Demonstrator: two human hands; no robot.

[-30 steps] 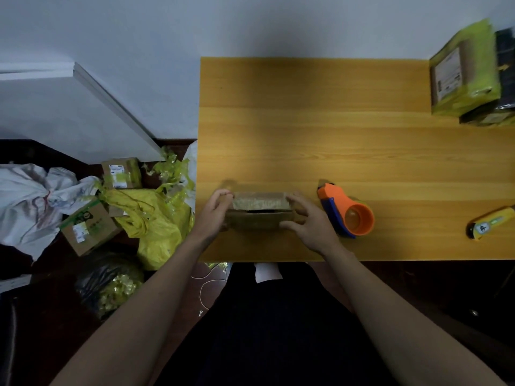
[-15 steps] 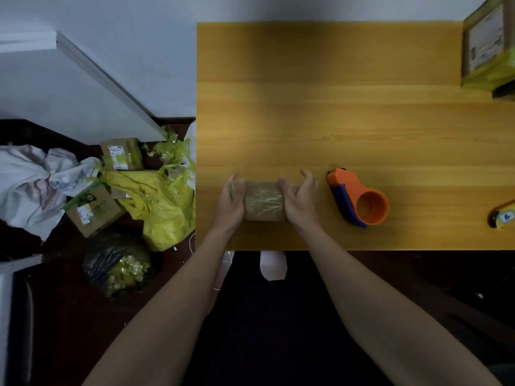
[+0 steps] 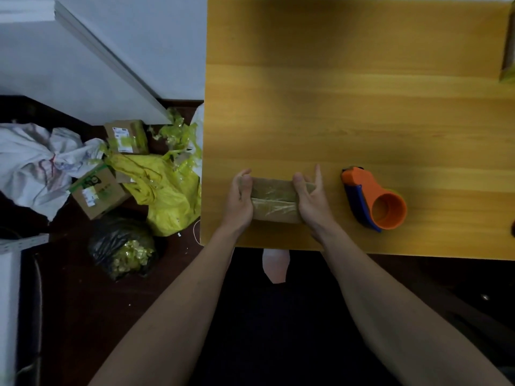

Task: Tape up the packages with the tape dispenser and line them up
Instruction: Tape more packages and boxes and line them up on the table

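Near the front edge of the yellow wooden surface point(image 3: 362, 107), a small brown cardboard package point(image 3: 274, 200) with shiny clear tape across its top lies between both hands. The left hand point(image 3: 239, 200) presses against its left end with fingers curled around that end; the right hand point(image 3: 310, 200) covers the right end, thumb on top and fingers spread loosely past it. Both take hold of the box rather than pinch it.

Judging by its size, the package should be light and fairly stiff, though the taped top looks slick, so holding it by the bare cardboard ends, as now, seems soundest.

One orange and blue plastic tape dispenser point(image 3: 374, 200) lies just right of the right hand, apart from it. One package is on the surface near the hands; part of a green-wrapped parcel point(image 3: 508, 51) shows at the far right edge. On the floor to the left lie two more cardboard boxes point(image 3: 97, 192), a yellow bag point(image 3: 167, 196) and a black bag point(image 3: 122, 249).
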